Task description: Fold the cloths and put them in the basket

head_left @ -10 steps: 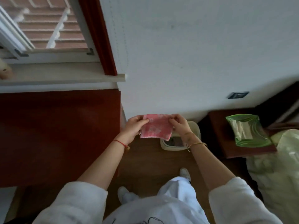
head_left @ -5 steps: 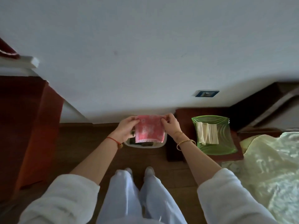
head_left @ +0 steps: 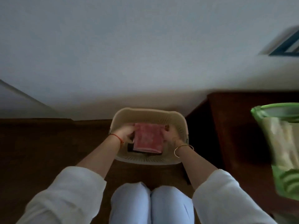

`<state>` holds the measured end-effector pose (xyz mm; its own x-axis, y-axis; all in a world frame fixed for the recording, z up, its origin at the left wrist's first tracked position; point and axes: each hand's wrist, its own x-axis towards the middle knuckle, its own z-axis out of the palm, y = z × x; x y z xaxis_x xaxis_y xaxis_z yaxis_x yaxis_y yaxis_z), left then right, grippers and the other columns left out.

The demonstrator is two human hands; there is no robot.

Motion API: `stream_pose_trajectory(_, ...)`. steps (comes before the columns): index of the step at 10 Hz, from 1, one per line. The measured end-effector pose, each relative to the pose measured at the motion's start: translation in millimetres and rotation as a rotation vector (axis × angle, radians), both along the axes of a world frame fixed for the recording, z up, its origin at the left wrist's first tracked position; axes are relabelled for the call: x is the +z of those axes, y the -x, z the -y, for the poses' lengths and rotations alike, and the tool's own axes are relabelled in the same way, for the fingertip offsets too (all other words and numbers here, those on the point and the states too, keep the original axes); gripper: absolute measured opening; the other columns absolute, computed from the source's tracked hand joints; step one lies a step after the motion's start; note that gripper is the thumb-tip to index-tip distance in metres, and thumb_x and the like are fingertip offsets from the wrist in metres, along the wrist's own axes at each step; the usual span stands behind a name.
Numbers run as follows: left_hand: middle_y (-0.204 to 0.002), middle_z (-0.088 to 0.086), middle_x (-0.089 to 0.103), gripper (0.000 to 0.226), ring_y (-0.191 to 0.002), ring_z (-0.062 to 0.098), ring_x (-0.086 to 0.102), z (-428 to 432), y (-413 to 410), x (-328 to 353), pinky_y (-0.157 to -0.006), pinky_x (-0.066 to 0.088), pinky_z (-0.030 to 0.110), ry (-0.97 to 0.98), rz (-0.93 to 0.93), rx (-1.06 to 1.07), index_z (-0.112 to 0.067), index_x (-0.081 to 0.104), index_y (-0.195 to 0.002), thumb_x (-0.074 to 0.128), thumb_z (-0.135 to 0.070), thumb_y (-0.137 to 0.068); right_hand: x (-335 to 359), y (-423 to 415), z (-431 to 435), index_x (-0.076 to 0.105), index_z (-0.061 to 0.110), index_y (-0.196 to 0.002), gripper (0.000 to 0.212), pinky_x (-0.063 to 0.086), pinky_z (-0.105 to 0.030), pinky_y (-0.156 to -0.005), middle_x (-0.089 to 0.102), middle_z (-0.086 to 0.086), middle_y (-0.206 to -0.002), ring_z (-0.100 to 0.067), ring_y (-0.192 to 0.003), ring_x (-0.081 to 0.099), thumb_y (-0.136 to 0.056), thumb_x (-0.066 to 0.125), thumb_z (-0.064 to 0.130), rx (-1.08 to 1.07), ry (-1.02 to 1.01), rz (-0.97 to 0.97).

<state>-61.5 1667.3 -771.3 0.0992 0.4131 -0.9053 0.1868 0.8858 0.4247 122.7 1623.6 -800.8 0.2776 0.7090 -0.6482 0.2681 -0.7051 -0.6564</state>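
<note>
Person is crouching in front of the cream perforated basket [head_left: 148, 113], w/ both hands reaching down inside it. L hand [head_left: 125, 135] is pinching the left edge of the folded pink cloth [head_left: 148, 138], fingers curled onto it; R hand [head_left: 170, 135] is gripping the right edge the same way, so both are clamped on the cloth. The cloth is lying flat & square inside the basket, btwn the two hands, over a dark item [head_left: 131, 148] at the basket's bottom; can't tell if it's resting on that item or hanging just above it. A red string bracelet [head_left: 117, 137] is showing on the L wrist at the basket's left rim, a gold bangle [head_left: 183, 149] on the R wrist at its right rim. The basket is sitting on the dark wood floor [head_left: 48, 143], its far side against the white wall [head_left: 145, 54]. Just right of the basket a dark wooden cabinet [head_left: 234, 126] is standing, & further right a green translucent tub [head_left: 278, 109], blurred, is holding pale folded cloths [head_left: 279, 143]. Near side of the basket, knees in light blue trousers [head_left: 150, 206] are pointing toward it.
</note>
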Motion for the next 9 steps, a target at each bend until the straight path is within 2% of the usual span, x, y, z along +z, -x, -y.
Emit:
stream_pose_trajectory(1, -0.061, 0.006, 0.063, 0.023, -0.07, 0.019, 0.051, -10.3, -0.4, -97.9, -0.076, 0.045, 0.038, 0.1, -0.018, -0.032, -0.012, 0.055, -0.08, 0.052, -0.02, -0.101, -104.4, -1.5, -5.6, 0.064, 0.001, -0.112, 0.029, 0.054, -0.039, -0.082, 0.068, -0.015, -0.106, -0.028, -0.1, 0.063, -0.086, 0.065, 0.014, 0.018, 0.072, -0.078)
stream_pose_trajectory(2, -0.078, 0.006, 0.063, 0.021, -0.075, 0.019, 0.054, -18.9, -2.5, -161.6, -0.068, 0.046, 0.037, 0.15, -0.061, -0.15, -0.012, 0.056, -0.083, 0.054, -0.024, -0.1, -197.4, -7.3, -12.4, 0.066, 0.007, -0.106, 0.041, 0.058, -0.044, -0.075, 0.068, -0.018, -0.108, -0.031, -0.096, 0.065, -0.074, 0.072, 0.033, 0.039, 0.158, -0.113)
stream_pose_trajectory(3, -0.11, 0.01, 0.066, 0.013, -0.095, 0.022, 0.059, -23.5, -6.2, -203.6, -0.063, 0.05, 0.038, 0.171, -0.058, -0.196, -0.014, 0.063, -0.093, 0.061, -0.026, -0.097, -268.2, -18.3, -21.0, 0.06, 0.014, -0.114, 0.06, 0.06, -0.04, -0.067, 0.066, -0.013, -0.112, -0.029, -0.095, 0.067, -0.064, 0.068, 0.047, 0.096, 0.229, -0.127)
stream_pose_trajectory(4, -0.118, 0.008, 0.063, 0.024, -0.108, 0.023, 0.057, -27.9, -4.5, -235.2, -0.073, 0.056, 0.041, 0.178, -0.071, -0.218, -0.012, 0.065, -0.111, 0.069, -0.025, -0.092, -253.6, -14.0, -27.4, 0.051, 0.012, -0.124, 0.06, 0.06, -0.04, -0.069, 0.06, -0.01, -0.122, -0.029, -0.103, 0.064, -0.075, 0.069, 0.041, 0.131, 0.289, -0.095)
stream_pose_trajectory(5, -0.103, 0.007, 0.062, 0.018, -0.093, 0.021, 0.058, -32.2, -2.3, -244.2, -0.075, 0.055, 0.043, 0.193, -0.108, -0.234, -0.01, 0.064, -0.099, 0.072, -0.023, -0.09, -237.1, -7.1, -34.1, 0.041, 0.01, -0.133, 0.058, 0.055, -0.036, -0.063, 0.052, -0.011, -0.131, -0.029, -0.112, 0.058, -0.086, 0.064, 0.034, 0.141, 0.357, -0.102)
stream_pose_trajectory(6, -0.091, 0.007, 0.062, 0.013, -0.079, 0.019, 0.057, -35.2, 0.7, -245.3, -0.065, 0.059, 0.038, 0.185, -0.136, -0.191, -0.009, 0.062, -0.09, 0.066, -0.021, -0.094, -230.3, -5.7, -39.0, 0.027, 0.007, -0.147, 0.074, 0.054, -0.041, -0.086, 0.044, -0.013, -0.144, -0.03, -0.121, 0.052, -0.088, 0.061, 0.037, 0.206, 0.398, -0.074)
stream_pose_trajectory(7, -0.121, 0.017, 0.063, 0.033, -0.104, 0.03, 0.061, -35.2, 4.9, -229.3, -0.1, 0.052, 0.042, 0.035, -0.186, -0.163, 0.003, 0.06, -0.123, 0.054, -0.019, -0.1, -205.7, -6.1, -34.9, 0.029, 0.004, -0.147, 0.069, 0.04, -0.034, -0.108, 0.039, -0.015, -0.149, -0.031, -0.131, 0.045, -0.092, 0.056, 0.035, 0.291, 0.361, 0.074)
stream_pose_trajectory(8, -0.142, 0.012, 0.052, 0.048, -0.128, 0.031, 0.051, -22.4, 3.8, -170.8, -0.111, 0.041, 0.042, -0.155, -0.171, -0.069, -0.008, 0.047, -0.144, 0.052, -0.026, -0.1, -148.4, -8.0, -24.1, 0.061, 0.008, -0.1, 0.022, 0.04, -0.027, -0.088, 0.057, -0.014, -0.114, -0.024, -0.104, 0.054, -0.095, 0.049, 0.026, 0.256, 0.245, 0.083)
stream_pose_trajectory(9, -0.137, 0.002, 0.055, 0.045, -0.122, 0.023, 0.053, -2.7, 5.9, -98.7, -0.105, 0.043, 0.037, -0.25, -0.094, -0.021, -0.016, 0.05, -0.14, 0.053, -0.034, -0.099, -80.9, -9.2, -9.6, 0.063, 0.002, -0.105, 0.033, 0.041, -0.029, -0.084, 0.056, -0.008, -0.099, -0.023, -0.093, 0.052, -0.099, 0.038, 0.023, 0.093, 0.21, 0.038)
